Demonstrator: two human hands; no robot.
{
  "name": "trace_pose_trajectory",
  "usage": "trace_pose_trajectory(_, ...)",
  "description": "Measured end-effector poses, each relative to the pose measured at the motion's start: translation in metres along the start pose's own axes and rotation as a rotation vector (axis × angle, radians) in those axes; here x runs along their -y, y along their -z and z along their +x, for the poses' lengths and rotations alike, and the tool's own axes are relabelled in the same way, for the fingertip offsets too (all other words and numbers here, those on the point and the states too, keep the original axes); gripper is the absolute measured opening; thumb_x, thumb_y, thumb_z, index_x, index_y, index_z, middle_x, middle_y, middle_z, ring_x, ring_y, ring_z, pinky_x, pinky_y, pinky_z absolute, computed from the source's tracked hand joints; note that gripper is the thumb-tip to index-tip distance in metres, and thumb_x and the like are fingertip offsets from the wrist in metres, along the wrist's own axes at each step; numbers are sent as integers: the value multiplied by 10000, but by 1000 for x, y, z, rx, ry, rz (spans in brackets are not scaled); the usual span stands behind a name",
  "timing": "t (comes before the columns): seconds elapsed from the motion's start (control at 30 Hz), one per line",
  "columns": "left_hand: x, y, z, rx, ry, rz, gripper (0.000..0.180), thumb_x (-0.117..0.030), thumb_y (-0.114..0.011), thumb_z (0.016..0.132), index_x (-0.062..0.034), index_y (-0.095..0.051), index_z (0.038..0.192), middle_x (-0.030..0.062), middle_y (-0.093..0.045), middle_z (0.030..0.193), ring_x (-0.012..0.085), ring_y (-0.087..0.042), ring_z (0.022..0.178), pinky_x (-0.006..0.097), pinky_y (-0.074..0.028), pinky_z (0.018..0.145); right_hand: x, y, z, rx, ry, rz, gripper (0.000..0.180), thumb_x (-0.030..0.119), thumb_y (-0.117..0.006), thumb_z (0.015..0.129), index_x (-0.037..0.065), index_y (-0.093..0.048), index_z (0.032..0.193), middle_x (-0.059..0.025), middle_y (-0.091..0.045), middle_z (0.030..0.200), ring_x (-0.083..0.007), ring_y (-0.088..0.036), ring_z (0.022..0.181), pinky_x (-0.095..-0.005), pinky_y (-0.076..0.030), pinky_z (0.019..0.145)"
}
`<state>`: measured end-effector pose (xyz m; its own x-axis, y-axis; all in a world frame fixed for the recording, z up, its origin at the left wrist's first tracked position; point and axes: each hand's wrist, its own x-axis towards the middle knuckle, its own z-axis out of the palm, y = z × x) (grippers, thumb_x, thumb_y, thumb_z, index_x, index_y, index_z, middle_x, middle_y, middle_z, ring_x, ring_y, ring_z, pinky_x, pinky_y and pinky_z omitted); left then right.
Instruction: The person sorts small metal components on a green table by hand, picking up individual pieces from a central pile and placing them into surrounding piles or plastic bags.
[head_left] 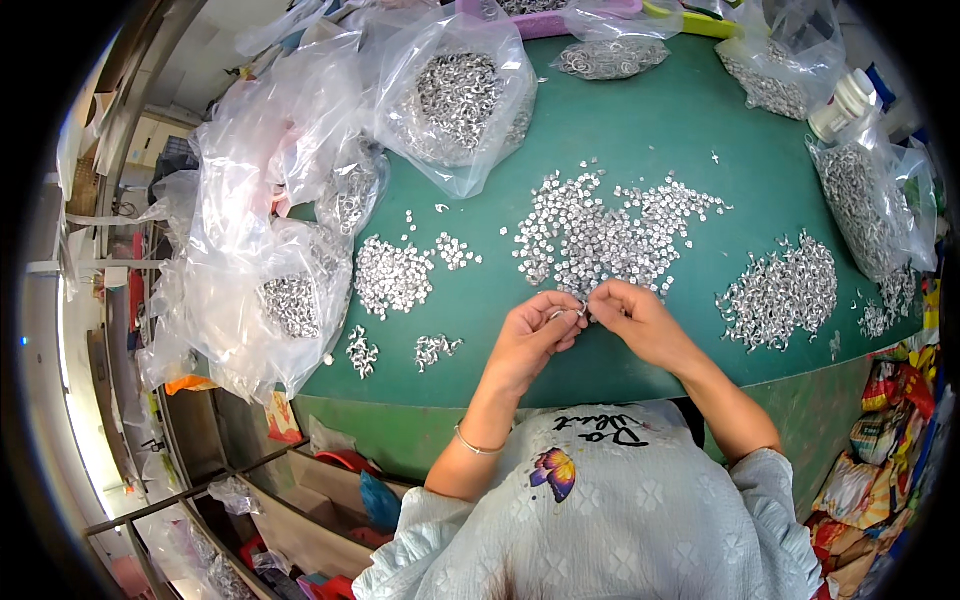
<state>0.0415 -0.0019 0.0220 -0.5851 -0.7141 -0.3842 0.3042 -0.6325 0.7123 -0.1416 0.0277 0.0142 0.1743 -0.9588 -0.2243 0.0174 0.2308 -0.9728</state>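
Note:
My left hand (pixel 535 330) and my right hand (pixel 632 318) meet over the green table (pixel 640 130), fingertips pinched together on a small silver metal ring (pixel 562 313). Just beyond my fingers spreads a big heap of small silver metal pieces (pixel 600 230). A smaller heap of the same kind (pixel 392 274) lies to the left, and a pile of curved silver hooks (pixel 782 290) lies to the right. How the ring is shared between the two hands is partly hidden by my fingers.
Clear plastic bags of metal parts (pixel 455 95) crowd the table's left and back; more bags (pixel 868 200) stand at the right edge beside a white bottle (pixel 840 103). Two tiny clusters (pixel 435 348) lie near the front edge. Shelves (pixel 200 500) run below on the left.

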Motion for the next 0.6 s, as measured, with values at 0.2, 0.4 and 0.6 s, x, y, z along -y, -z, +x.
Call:
trace_pose_trajectory(0.2, -1, -1, -2, -87, -65, 296, 120, 4, -604, 826, -10, -576, 941, 27, -591, 889, 32, -509, 735, 161, -386, 583, 11, -6, -1, -26, 38, -113, 95, 112, -582, 862, 19, -566, 873, 69, -458, 584, -13, -366, 557, -201, -293, 501)
trace_pose_trajectory(0.4, 12, 0, 3, -158, -108, 382, 142, 24, -630, 800, 3, -575, 930, 26, -571, 918, 42, -531, 756, 151, -432, 624, 2, -10, 0, -54, 27, 10, 75, 91, -587, 854, 23, -578, 884, 72, -434, 572, -9, -337, 543, -209, -267, 487)
trace_pose_trajectory(0.6, 10, -6, 3, -155, -210, 373, 157, 22, -619, 806, 10, -582, 958, 23, -573, 896, 29, -521, 750, 141, -422, 586, -1, -8, -1, -65, 87, 10, 77, 52, -598, 834, 21, -596, 904, 73, -363, 548, -12, -309, 528, -208, -257, 483)
